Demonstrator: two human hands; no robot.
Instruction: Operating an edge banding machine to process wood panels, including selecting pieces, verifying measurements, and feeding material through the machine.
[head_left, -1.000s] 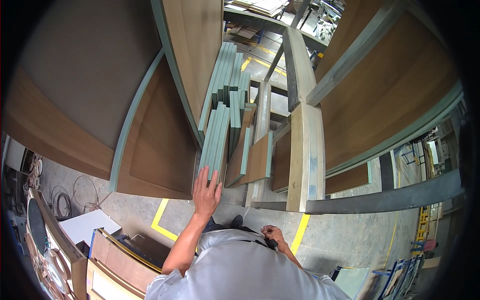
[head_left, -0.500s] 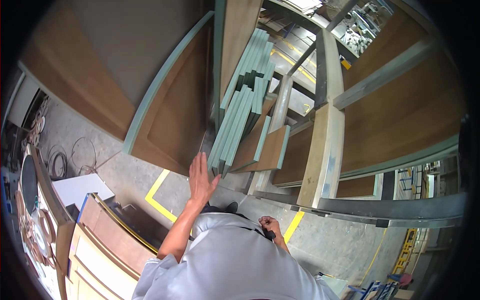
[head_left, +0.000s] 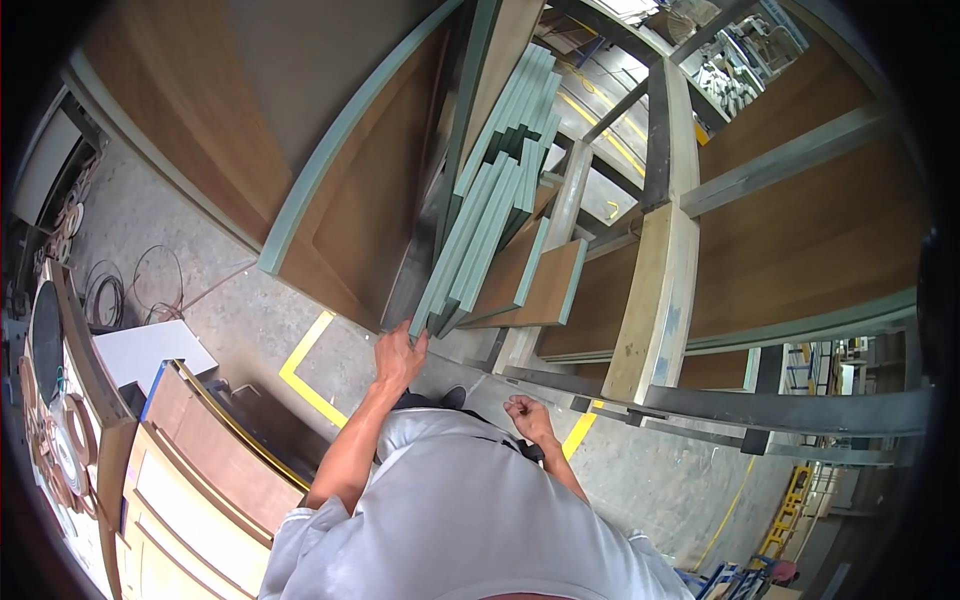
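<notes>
My left hand (head_left: 400,357) sits fingers spread on the bottom end of the green-edged panel stack (head_left: 490,200) in the rack (head_left: 655,290), no grip yet. Right hand (head_left: 527,415) loosely curled, empty, near my chest. Nothing pulled out; whole stack left.

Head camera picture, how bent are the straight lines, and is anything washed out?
Head view: fisheye bends the green-edged boards and steel rack beam toward a black rim; glare whitens the top centre; the left hand at the boards stays sharp.

Green-edged panels (head_left: 480,235), stacked on edge, leaning in rack
</notes>
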